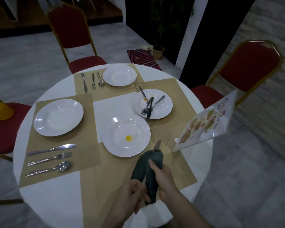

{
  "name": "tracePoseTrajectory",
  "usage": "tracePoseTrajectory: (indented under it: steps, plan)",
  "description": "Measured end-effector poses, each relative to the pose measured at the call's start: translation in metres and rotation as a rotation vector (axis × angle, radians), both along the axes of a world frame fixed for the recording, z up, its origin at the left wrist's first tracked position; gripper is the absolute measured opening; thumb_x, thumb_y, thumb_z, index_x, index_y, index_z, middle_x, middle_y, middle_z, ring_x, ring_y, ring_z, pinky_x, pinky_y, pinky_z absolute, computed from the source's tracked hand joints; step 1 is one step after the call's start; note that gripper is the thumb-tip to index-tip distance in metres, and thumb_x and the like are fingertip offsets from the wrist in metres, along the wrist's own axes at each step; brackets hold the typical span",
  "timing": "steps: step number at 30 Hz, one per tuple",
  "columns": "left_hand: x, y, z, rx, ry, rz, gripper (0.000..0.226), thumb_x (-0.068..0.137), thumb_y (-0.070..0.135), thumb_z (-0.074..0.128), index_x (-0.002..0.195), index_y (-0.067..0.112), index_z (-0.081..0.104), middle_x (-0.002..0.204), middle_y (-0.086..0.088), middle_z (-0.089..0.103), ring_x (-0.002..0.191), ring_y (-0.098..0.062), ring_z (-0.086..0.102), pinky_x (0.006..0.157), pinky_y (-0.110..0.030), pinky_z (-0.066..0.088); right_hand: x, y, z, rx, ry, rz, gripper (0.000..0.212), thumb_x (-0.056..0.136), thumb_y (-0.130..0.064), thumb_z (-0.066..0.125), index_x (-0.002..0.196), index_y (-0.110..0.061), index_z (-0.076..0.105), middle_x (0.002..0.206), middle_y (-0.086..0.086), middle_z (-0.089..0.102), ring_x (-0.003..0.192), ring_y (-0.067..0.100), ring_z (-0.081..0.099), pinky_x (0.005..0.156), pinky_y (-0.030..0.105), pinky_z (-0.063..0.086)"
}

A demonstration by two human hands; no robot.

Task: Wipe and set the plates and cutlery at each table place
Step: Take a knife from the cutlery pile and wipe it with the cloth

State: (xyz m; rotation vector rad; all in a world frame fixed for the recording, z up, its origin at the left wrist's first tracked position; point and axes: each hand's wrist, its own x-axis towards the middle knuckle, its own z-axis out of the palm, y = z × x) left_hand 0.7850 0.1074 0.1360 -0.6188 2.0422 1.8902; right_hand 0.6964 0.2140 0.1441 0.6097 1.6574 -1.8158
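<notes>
My right hand [164, 176] grips a dark grey cloth [149, 168] wrapped around a piece of cutlery, whose tip [158, 144] pokes out at the far end. My left hand [132, 196] holds the handle end below the cloth. Just beyond lies a white plate with a yellow spot [126, 137]. Further right, a stained plate [152, 104] carries a fork, a knife and other cutlery [148, 107]. A clean plate [58, 116] sits at left with a knife [51, 149], fork [50, 158] and spoon [48, 169] beside it. A far plate [119, 75] has cutlery [92, 81] laid to its left.
The round white table [51, 199] carries tan placemats. A menu stand [206, 122] is at the right edge. Red chairs stand at the far left [67, 28], right [247, 69] and near left [2, 129]. A yellow object [0, 111] lies on the left chair.
</notes>
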Motion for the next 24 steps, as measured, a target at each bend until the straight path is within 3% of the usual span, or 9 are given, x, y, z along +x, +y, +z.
tracePoseTrajectory:
  steps: [2,7,11,17,20,22,24]
  plan:
    - [0.000,0.009,-0.001,-0.010,-0.015,-0.020,0.033,0.099,0.023,0.050,0.069,0.016,0.061,0.072,-0.009,0.074,0.039,-0.015,0.042,0.045,-0.024,0.035,-0.011,0.012,-0.005,0.020,-0.010,-0.041,0.021,0.091,-0.026,0.066,0.101,-0.008,0.070,0.093,0.007,0.075,0.087,0.023,0.070,0.065,0.027,0.055]
    - [-0.013,0.034,0.011,0.076,-0.010,0.075,0.025,0.100,0.014,0.047,0.080,0.001,0.055,0.077,-0.020,0.073,0.037,-0.002,0.046,0.043,-0.014,0.036,-0.001,0.029,-0.004,-0.010,0.031,0.177,0.020,0.093,-0.027,0.063,0.102,-0.010,0.071,0.092,0.008,0.076,0.087,0.024,0.073,0.077,0.037,0.059]
    - [-0.010,0.044,0.006,0.076,-0.037,-0.008,0.026,0.099,0.017,0.048,0.077,0.007,0.056,0.074,-0.012,0.075,0.038,-0.007,0.032,0.039,-0.018,0.027,-0.031,0.049,-0.018,0.076,-0.063,-0.026,0.026,0.091,-0.028,0.067,0.106,-0.008,0.068,0.097,0.011,0.074,0.088,0.027,0.070,0.070,0.034,0.057]
    - [0.013,0.042,-0.011,0.144,-0.073,0.029,0.023,0.097,0.005,0.048,0.078,0.002,0.059,0.073,-0.020,0.073,0.032,-0.006,0.030,0.036,-0.015,0.024,-0.045,0.057,-0.042,0.114,-0.080,-0.024,0.023,0.091,-0.027,0.067,0.103,-0.007,0.068,0.098,0.012,0.072,0.090,0.030,0.067,0.066,0.035,0.057]
    - [0.031,0.042,-0.017,0.160,-0.074,0.061,0.018,0.088,0.012,0.058,0.074,0.004,0.065,0.074,-0.019,0.074,0.040,-0.003,0.048,0.044,-0.014,0.034,-0.041,0.066,-0.058,0.285,0.036,-0.070,0.021,0.093,-0.029,0.063,0.101,-0.010,0.066,0.103,0.010,0.070,0.093,0.026,0.064,0.085,0.040,0.055]
    - [0.044,0.042,-0.028,0.174,-0.094,0.095,0.021,0.086,0.020,0.058,0.077,0.001,0.063,0.077,-0.023,0.073,0.036,-0.005,0.041,0.041,-0.015,0.030,-0.040,0.075,-0.060,0.359,0.153,-0.093,0.020,0.094,-0.028,0.062,0.104,-0.012,0.065,0.106,0.009,0.069,0.095,0.025,0.063,0.086,0.037,0.053]
    - [0.051,0.042,-0.044,0.146,-0.112,0.187,0.024,0.096,0.014,0.054,0.083,-0.006,0.059,0.079,-0.022,0.073,0.036,-0.010,0.035,0.041,-0.016,0.027,-0.045,0.088,-0.061,0.392,0.224,-0.047,0.029,0.094,-0.030,0.063,0.113,-0.010,0.065,0.107,0.008,0.069,0.097,0.026,0.064,0.086,0.038,0.054]
